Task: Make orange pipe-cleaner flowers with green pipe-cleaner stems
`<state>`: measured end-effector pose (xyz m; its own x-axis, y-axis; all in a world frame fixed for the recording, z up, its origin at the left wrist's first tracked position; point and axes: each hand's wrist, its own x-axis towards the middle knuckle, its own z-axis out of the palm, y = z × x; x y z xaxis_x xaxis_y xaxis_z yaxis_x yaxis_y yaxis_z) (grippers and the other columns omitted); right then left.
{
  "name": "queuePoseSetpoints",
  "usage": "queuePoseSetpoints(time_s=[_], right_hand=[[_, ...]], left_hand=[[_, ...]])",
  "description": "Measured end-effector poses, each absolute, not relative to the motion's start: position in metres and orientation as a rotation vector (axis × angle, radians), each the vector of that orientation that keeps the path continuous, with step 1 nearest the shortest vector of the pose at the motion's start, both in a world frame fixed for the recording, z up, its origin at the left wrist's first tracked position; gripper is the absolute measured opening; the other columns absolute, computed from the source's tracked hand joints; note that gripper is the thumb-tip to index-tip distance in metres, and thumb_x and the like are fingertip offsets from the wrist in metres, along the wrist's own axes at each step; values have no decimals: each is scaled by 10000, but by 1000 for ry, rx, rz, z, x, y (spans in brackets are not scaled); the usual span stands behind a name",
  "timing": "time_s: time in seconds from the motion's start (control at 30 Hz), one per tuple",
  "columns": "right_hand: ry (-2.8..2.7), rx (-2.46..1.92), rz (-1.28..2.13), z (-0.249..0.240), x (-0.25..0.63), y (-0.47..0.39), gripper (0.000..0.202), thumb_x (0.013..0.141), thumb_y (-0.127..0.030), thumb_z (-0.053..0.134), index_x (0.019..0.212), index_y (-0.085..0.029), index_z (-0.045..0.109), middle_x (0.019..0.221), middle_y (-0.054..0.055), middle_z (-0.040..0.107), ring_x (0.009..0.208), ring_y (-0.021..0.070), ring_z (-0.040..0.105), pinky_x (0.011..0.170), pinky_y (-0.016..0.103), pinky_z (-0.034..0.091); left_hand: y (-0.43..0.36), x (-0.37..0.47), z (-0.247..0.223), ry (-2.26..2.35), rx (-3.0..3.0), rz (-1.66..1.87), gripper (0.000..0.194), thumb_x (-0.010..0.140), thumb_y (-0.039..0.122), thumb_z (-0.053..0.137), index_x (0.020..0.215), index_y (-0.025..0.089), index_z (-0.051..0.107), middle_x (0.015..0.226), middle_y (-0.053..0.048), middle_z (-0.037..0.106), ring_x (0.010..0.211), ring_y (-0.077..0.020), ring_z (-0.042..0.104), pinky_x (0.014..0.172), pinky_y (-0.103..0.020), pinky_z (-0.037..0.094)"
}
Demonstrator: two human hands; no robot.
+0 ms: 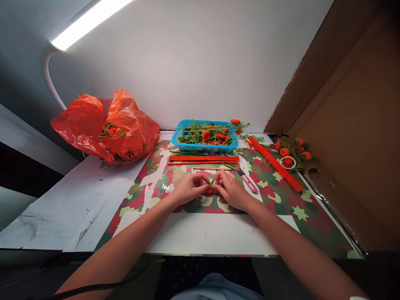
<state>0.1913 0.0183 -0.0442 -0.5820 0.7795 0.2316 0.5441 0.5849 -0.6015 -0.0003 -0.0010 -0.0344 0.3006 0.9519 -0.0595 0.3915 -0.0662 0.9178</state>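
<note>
Over the patterned table cover, my left hand (193, 186) and my right hand (230, 189) meet, fingers bent in pinches. Between the fingertips is a small orange chenille flower (210, 191) with a green top (212, 182) pointing up. My left fingers grip its left side and my right fingertips its green part; the fingers partly hide it. Just right of my right hand lie pink-handled snips (249, 181). Beyond the hands are a thin wooden stick (211, 168) and a bundle of orange pipe cleaners (203, 159).
A blue basket (204, 148) of orange flowers with green stems stands at the back. On the left sits a red plastic bag (131, 125) with more flowers. To the right are another orange pipe cleaner bundle (275, 164), a white ring (288, 162) and finished-looking flowers (299, 150) by the cardboard (350, 146).
</note>
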Motion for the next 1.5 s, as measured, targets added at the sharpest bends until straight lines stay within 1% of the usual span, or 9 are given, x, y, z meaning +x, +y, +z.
queuePoseSetpoints(time_s=[0.13,0.3,0.53,0.8,0.97,1.2,1.3,1.37,1.5], right_hand=[[-2380,-1070,573,-43,190,18,112,868,-146,481,877,-223,399,862,25,600,796,186,545,828,351,383],[-2403,-1062,460,-43,187,17,119,854,-136,492,861,-222,411,866,35,597,808,200,537,804,339,376],[-2365,-1075,489,-45,187,17,99,849,-165,510,875,-222,433,847,25,601,807,201,541,807,348,363],[-2149,-1170,511,-40,195,23,59,791,-264,653,790,-216,619,891,45,683,925,238,541,831,388,366],[-2117,-1038,637,-43,189,25,113,825,-188,604,739,-223,668,868,29,710,893,215,556,813,376,383],[-2155,-1025,576,-41,182,18,132,824,-151,600,731,-225,659,836,4,709,884,199,554,825,376,345],[-2174,-1067,587,-40,185,18,48,773,-188,681,788,-233,670,908,5,712,930,214,548,845,393,321],[-2206,-1106,598,-40,188,19,97,732,-218,732,811,-241,680,936,7,712,960,228,540,856,406,307],[-2275,-1101,627,-38,191,21,71,791,-188,684,750,-246,690,852,-3,720,928,210,547,856,408,287]], left_hand=[[0,0,-33,1236,1664,703,235,778,365,609,866,149,638,595,3,610,490,-100,533,458,-182,385],[-1,3,-31,1275,1730,722,263,759,410,628,750,147,630,538,36,512,498,-85,442,445,-180,299],[1,4,-35,1346,1689,724,223,775,339,564,721,134,635,553,25,510,511,-91,427,469,-195,301],[1,5,-39,1370,1650,749,226,764,352,561,704,137,597,540,42,450,510,-88,379,464,-198,270],[-1,6,-39,1381,1686,725,197,761,331,550,723,144,596,526,55,420,504,-88,358,463,-200,260],[-4,6,-36,1375,1798,706,116,735,247,538,655,163,526,528,67,387,509,-83,330,465,-200,238],[-4,6,-35,1369,1827,707,114,735,237,533,649,165,512,532,67,392,512,-83,329,468,-201,242],[-3,6,-36,1365,1839,716,109,742,243,531,668,164,531,529,67,397,511,-85,336,470,-202,249],[-3,5,-37,1330,1835,745,122,761,261,525,699,160,554,523,68,390,504,-84,335,468,-201,257]])
